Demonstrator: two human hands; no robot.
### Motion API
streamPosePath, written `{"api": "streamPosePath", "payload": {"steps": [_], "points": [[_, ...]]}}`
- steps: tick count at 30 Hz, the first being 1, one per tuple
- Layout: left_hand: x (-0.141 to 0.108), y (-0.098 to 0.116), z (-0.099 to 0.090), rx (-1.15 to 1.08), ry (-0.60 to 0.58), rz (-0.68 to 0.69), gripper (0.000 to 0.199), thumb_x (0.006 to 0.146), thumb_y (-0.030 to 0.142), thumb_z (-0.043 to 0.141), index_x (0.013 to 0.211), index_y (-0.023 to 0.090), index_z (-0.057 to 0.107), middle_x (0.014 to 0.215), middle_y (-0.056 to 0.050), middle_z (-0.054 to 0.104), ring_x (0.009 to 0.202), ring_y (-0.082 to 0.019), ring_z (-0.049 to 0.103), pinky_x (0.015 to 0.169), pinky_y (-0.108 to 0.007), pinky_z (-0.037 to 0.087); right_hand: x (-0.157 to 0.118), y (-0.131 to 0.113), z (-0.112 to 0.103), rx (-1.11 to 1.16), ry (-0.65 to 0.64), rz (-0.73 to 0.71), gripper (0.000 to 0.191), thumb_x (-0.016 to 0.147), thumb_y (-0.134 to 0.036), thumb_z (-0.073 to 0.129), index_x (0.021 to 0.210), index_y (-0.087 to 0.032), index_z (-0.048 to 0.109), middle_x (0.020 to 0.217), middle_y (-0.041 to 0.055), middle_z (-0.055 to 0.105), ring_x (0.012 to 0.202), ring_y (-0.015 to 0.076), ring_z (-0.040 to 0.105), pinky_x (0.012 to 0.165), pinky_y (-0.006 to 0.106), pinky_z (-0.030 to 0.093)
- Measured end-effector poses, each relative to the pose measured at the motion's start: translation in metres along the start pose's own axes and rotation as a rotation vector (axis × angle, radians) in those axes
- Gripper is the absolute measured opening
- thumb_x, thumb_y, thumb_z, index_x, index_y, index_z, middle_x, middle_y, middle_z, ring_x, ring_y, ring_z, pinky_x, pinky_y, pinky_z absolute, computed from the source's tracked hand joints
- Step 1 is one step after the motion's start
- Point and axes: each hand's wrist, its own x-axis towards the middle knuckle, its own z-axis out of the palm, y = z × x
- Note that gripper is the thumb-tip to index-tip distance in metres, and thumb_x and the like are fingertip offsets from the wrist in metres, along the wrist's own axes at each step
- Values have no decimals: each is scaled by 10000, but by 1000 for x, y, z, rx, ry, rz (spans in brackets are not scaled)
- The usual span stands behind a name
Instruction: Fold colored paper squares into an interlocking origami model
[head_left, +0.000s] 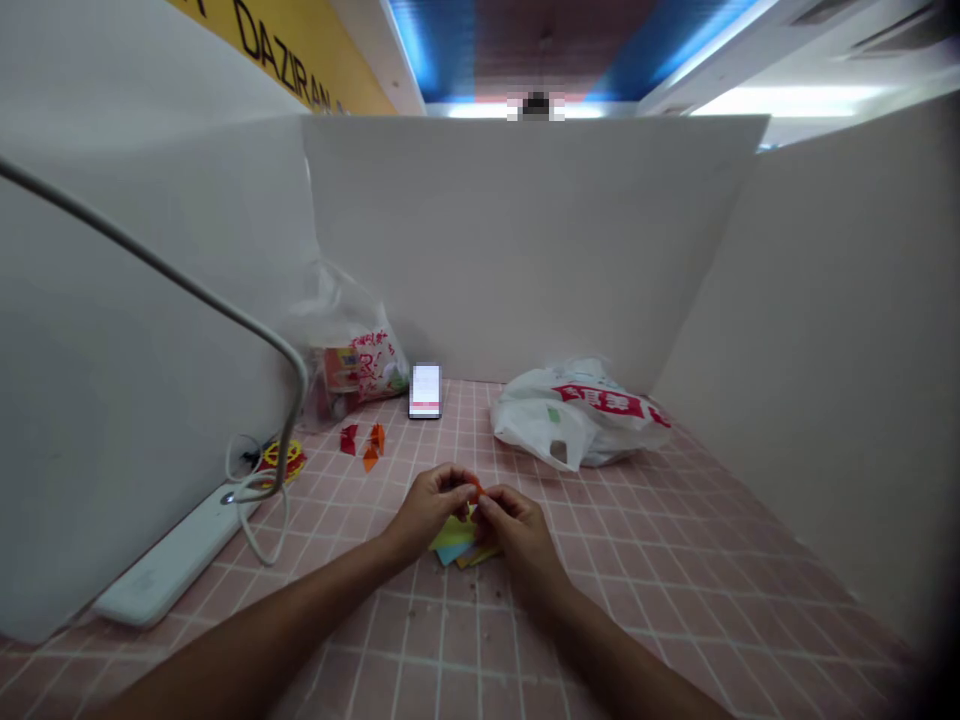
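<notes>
Between the fingertips of both hands is a small orange piece of paper (475, 486). My left hand (441, 500) pinches it from the left, fingers closed. From the right my right hand (513, 515) pinches it too, thumb and finger pressed together. Part of the paper is hidden behind the fingers. Beneath the hands lie overlapping coloured paper sheets (454, 548) in yellow, blue and orange. Farther off to the left rest several small folded orange papers (371, 457) and a red folded paper (349, 439).
A lamp base (176, 560) with a curved grey stem (289, 400) and cable stands at left. A phone (425, 390) leans near the back wall, beside a plastic bag (360, 360). Another white plastic bag (577, 410) lies at back right. White partitions (487, 240) enclose the tiled-pattern tabletop (637, 590).
</notes>
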Motion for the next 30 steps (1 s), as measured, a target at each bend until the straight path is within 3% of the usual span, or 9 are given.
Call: {"api": "streamPosePath", "payload": {"steps": [6,9,12,18,30], "points": [[0,-25,-8,-41,-22,-59,289,700,397,734,787,145,622,598,24,604,517,-106,542,543,-228,422,1,-3,-1,-106,-61,-22,293,766,-458,716,725,-180,632,599,-12,590,530,137,520,519,248,420],[-4,-22,-10,33,-56,-103,323,717,447,718,807,163,593,531,37,592,437,-105,517,468,-213,387,4,-6,-4,-102,-77,-7,276,794,-463,684,784,-192,633,587,-24,587,515,139,527,503,243,408],[-8,-17,-9,49,-90,-142,337,717,463,715,819,170,583,550,23,626,455,-120,560,483,-224,428,7,-7,-6,-63,-95,6,277,767,-443,709,726,-186,613,606,-18,606,519,133,540,512,240,408],[-10,-11,-8,-53,-85,-90,326,699,379,749,880,161,588,673,18,644,576,-125,626,602,-252,494,9,-4,-6,7,-142,32,273,758,-443,727,771,-187,634,619,-12,638,496,124,552,520,249,448],[-11,-8,-9,-67,-57,-47,339,698,357,755,883,157,553,697,31,598,530,-95,581,537,-228,462,6,-6,-5,15,-147,70,279,770,-450,721,794,-188,626,640,-13,636,503,118,564,517,253,503]]}}
